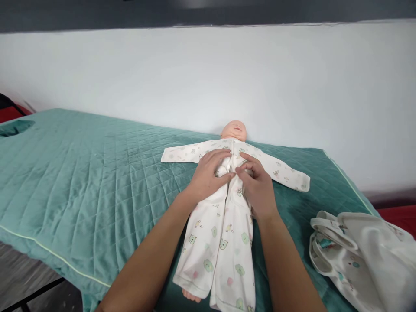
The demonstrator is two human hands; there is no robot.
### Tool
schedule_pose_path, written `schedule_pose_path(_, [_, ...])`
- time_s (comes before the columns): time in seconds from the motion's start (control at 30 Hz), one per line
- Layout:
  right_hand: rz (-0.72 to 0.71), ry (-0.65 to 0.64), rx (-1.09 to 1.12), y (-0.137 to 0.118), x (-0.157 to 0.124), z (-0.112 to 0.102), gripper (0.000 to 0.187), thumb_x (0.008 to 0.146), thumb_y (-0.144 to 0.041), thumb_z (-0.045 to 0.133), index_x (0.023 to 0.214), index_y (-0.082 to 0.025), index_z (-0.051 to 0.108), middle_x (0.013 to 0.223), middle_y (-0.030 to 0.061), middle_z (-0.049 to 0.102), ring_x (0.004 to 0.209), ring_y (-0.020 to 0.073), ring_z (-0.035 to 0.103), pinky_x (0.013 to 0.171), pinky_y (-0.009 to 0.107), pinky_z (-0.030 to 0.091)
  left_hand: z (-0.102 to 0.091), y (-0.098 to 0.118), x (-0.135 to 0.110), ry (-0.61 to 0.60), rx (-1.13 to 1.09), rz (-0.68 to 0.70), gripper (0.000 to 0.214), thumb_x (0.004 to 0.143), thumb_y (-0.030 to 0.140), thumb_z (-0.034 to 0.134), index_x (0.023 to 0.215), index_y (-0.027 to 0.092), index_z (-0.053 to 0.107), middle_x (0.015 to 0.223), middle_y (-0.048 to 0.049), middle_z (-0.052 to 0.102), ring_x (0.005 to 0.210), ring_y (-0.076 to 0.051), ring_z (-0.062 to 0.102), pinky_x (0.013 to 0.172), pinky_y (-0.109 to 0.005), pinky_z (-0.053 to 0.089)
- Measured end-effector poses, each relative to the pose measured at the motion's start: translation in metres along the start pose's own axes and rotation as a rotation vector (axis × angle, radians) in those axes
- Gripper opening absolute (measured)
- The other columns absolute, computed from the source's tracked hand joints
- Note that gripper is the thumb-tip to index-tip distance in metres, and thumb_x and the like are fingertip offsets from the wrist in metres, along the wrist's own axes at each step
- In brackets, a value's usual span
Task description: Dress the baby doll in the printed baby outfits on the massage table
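Note:
A baby doll lies on its back, its head near the wall and one foot showing at the bottom. It wears a white printed romper with long sleeves spread to both sides and a front opening down the middle. My left hand rests on the chest, its thumb and fingertips closed on the fabric at the opening's left edge. Opposite it, my right hand pinches the right edge with thumb and fingers. The fingertips of both hands nearly meet. Any fastener between them is too small to make out.
A green quilted cover spreads over the table beneath the doll. Folded white printed cloth lies at the right front. A white wall stands right behind the table. Red items show at both sides.

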State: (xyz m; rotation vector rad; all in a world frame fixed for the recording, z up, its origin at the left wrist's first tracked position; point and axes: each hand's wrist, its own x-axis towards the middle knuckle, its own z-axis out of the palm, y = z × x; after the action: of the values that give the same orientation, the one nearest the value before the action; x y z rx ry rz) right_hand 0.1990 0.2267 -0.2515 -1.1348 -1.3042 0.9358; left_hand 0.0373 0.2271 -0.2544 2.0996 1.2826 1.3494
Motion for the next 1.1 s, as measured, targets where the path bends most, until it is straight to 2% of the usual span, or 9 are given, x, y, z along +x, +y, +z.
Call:
schedule_pose_path(0.13, [0.22,0.24,0.359,0.009,0.008,-0.008,0.024,0.075,-0.039,0.074,0.089,-0.02,0.07,0.106,0.0019,0.072,0.091,0.0174,0.065,0.08,0.031,0.052,-0.003,0.0,-0.002,0.032,-0.089,-0.104,0.018,0.087,0.029,0.067,0.097,0.023,0.053,0.143,-0.0061,0.055,0.138,-0.023,0.047,0.115,-0.043,0.039])
schedule_pose_path(0.2, [0.277,0.352,0.391,0.011,0.011,-0.012,0.028,0.073,-0.041,0.075,0.089,-0.018,0.069,0.085,-0.0001,0.068,0.074,0.0136,0.06,0.068,0.027,0.05,-0.006,0.001,-0.001,-0.038,-0.057,-0.097,0.019,0.085,0.028,0.068,0.088,0.023,0.05,0.145,-0.0053,0.054,0.141,-0.024,0.043,0.118,-0.045,0.035])
schedule_pose_path(0.27, [0.266,0.398,0.288,0.01,0.012,-0.013,0.028,0.073,-0.042,0.075,0.085,-0.017,0.065,0.071,-0.0028,0.06,0.063,0.0107,0.052,0.061,0.025,0.045,-0.009,0.002,0.0,-0.093,-0.034,-0.08,0.02,0.084,0.026,0.069,0.085,0.023,0.049,0.147,-0.0045,0.052,0.143,-0.024,0.04,0.12,-0.046,0.031])
schedule_pose_path(0.47, [0.04,0.195,-0.23,0.007,0.009,-0.009,0.037,0.074,-0.048,0.076,0.095,-0.019,0.065,0.082,-0.0023,0.058,0.072,0.012,0.048,0.069,0.026,0.041,-0.011,0.007,0.001,-0.11,-0.012,-0.102,0.018,0.08,0.012,0.061,0.081,0.023,0.046,0.148,-0.0042,0.051,0.143,-0.022,0.04,0.12,-0.045,0.031])
schedule_pose_path(0.7, [0.159,0.161,-0.154,0.013,0.01,-0.016,0.034,0.076,-0.051,0.074,0.083,-0.019,0.063,0.069,-0.0048,0.051,0.066,0.0116,0.045,0.064,0.026,0.039,-0.012,0.007,0.001,-0.066,-0.089,-0.123,0.016,0.079,0.01,0.057,0.079,0.022,0.047,0.144,-0.0051,0.055,0.137,-0.023,0.046,0.11,-0.042,0.042])
schedule_pose_path(0.8, [0.168,0.185,-0.088,0.016,0.01,-0.017,0.031,0.076,-0.048,0.074,0.082,-0.02,0.063,0.066,-0.0057,0.048,0.064,0.011,0.043,0.061,0.024,0.037,-0.01,0.003,0.001,0.035,-0.249,-0.202,0.013,0.082,0.013,0.057,0.08,0.022,0.048,0.134,-0.0046,0.063,0.126,-0.021,0.055,0.1,-0.037,0.046])
schedule_pose_path(0.9, [0.185,0.229,0.013,0.017,0.011,-0.016,0.029,0.074,-0.044,0.075,0.078,-0.019,0.059,0.064,-0.0061,0.047,0.062,0.0101,0.043,0.058,0.023,0.036,-0.007,-0.003,0.002,0.21,-0.388,-0.301,0.01,0.084,0.016,0.058,0.082,0.021,0.05,0.105,-0.0019,0.069,0.1,-0.016,0.063,0.089,-0.029,0.046])
schedule_pose_path(1.0, [0.194,0.317,0.13,0.012,0.011,-0.015,0.028,0.072,-0.04,0.074,0.075,-0.02,0.055,0.062,-0.0071,0.044,0.058,0.0082,0.039,0.054,0.021,0.034,-0.009,-0.009,0.005,0.43,-0.433,-0.425,0.01,0.083,0.02,0.063,0.082,0.021,0.053,0.073,0.0038,0.054,0.068,-0.011,0.051,0.066,-0.023,0.04])
schedule_pose_path(1.1, [0.203,0.4,0.249,0.003,0.01,-0.014,0.026,0.07,-0.035,0.072,0.076,-0.02,0.051,0.06,-0.0082,0.04,0.053,0.0067,0.035,0.048,0.02,0.03,-0.017,-0.016,0.008,0.601,-0.513,-0.564,0.012,0.082,0.023,0.064,0.079,0.02,0.052,0.068,0.0055,0.044,0.06,-0.009,0.04,0.057,-0.022,0.034])
